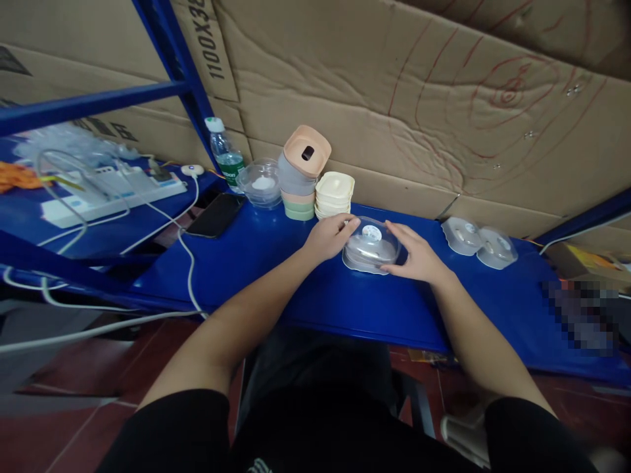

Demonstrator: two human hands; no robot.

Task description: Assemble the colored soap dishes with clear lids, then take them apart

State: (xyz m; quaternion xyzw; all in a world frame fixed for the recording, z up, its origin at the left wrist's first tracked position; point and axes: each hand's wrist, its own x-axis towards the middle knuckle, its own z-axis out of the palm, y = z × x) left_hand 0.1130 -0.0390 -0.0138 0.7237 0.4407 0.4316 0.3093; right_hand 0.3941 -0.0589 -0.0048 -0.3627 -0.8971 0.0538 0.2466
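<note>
A clear plastic container (371,251) with a round white sticker on its domed top sits on the blue tabletop in front of me. My left hand (329,238) grips its upper left edge, with thumb and fingers close together. My right hand (417,255) holds the right side, fingers at the far corner and thumb at the near one. Just behind my left hand stands a stack of cream square tubs (335,194). Left of that rises a taller stack of green, pink and grey tubs (298,197), topped by a peach lid (306,151) with a dark slot.
Two similar clear containers (462,235) stand at the right. Toward the left are a clear bowl (263,187) with something white inside, a water bottle (229,157), a black phone (217,215) and a power strip (118,197) with cables. Cardboard walls the back.
</note>
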